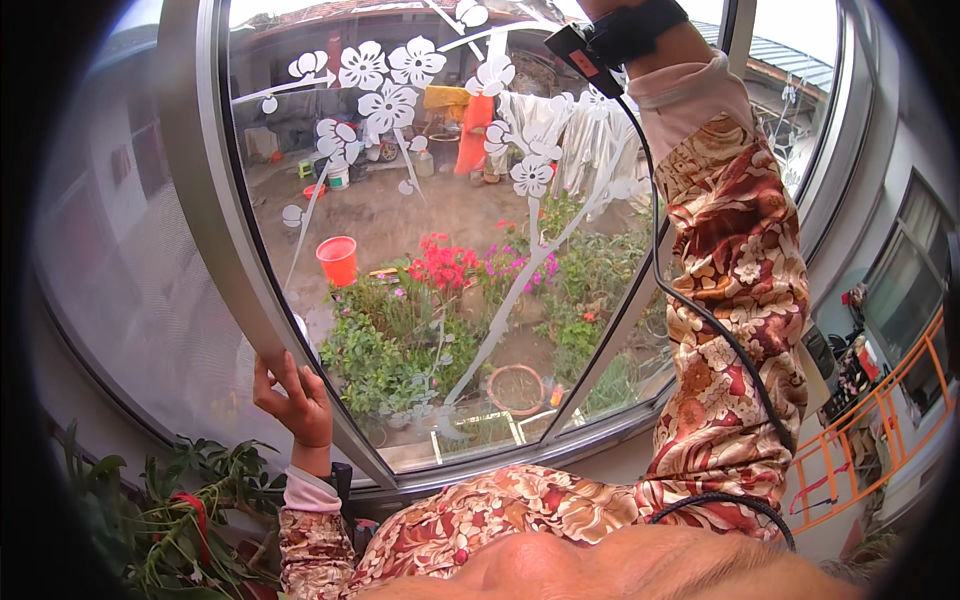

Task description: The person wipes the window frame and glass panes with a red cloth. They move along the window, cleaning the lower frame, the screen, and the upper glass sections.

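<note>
My left hand (pixel 296 397) is at the lower left, its bent fingers holding the grey metal frame (pixel 217 225) of a sliding window sash. My right arm reaches up past the top of the picture; only the wrist with a black strap and a small cabled box (pixel 583 61) shows, and the hand itself is out of view. Between the arms stands the window glass (pixel 420 195), decorated with white blossoms and branches. A mesh screen or hazy pane (pixel 142 247) lies left of the frame. Both sleeves are floral with pink cuffs.
A leafy potted plant (pixel 202 510) with a red ribbon stands below my left hand. An orange metal rack (pixel 862 442) is at the right. Beyond the glass are a red bucket (pixel 337 261), flowers (pixel 444 262) and a yard. A black cable (pixel 720 330) runs along my right arm.
</note>
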Demonstrator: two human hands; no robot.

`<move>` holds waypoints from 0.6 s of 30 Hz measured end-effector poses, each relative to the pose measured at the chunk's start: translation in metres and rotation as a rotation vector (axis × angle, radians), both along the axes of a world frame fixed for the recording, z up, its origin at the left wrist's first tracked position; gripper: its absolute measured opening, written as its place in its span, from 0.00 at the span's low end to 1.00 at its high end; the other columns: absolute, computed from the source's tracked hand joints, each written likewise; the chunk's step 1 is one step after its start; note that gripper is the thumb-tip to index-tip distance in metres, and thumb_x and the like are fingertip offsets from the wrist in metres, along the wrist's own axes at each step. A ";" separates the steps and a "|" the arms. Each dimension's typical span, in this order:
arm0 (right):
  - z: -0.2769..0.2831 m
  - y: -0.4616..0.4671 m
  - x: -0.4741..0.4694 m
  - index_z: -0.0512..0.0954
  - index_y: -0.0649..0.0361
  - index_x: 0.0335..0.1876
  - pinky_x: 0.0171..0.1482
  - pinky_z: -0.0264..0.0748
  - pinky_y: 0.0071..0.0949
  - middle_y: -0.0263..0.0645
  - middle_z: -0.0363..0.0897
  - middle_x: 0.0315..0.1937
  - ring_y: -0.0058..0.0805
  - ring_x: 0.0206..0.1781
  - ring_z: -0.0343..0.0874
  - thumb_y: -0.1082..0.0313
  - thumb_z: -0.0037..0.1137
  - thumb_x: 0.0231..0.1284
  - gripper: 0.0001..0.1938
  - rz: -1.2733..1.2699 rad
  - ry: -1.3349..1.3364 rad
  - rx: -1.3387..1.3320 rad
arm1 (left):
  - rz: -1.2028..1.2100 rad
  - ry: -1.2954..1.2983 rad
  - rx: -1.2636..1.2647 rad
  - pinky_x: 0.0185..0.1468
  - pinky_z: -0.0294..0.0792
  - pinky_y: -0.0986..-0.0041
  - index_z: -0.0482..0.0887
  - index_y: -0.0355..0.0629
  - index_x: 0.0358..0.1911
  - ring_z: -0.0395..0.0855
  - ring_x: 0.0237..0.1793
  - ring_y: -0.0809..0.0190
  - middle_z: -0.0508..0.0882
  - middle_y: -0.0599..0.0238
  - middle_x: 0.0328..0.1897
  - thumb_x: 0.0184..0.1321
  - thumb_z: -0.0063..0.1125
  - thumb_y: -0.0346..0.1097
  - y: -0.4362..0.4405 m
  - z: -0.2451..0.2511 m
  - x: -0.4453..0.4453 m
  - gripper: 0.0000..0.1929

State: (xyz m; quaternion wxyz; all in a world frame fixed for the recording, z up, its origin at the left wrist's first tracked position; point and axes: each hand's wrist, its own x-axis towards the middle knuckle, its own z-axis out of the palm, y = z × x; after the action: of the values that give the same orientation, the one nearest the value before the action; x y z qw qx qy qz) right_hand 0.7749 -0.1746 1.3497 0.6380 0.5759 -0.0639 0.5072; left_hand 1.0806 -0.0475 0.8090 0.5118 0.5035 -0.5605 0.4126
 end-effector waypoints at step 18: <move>0.015 -0.042 -0.202 0.85 0.60 0.48 0.48 0.83 0.44 0.51 0.89 0.40 0.52 0.46 0.89 0.53 0.73 0.60 0.20 0.161 -0.444 0.268 | 0.031 -0.024 -0.010 0.54 0.69 0.59 0.72 0.54 0.74 0.71 0.66 0.44 0.70 0.42 0.76 0.70 0.58 0.30 -0.010 -0.032 0.023 0.29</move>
State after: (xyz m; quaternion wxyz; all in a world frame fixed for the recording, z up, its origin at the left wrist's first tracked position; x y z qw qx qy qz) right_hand 0.5725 -0.2163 1.3645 0.4839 0.5330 -0.2228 0.6573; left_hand 1.1032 -0.0573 0.7772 0.5010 0.5047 -0.5568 0.4293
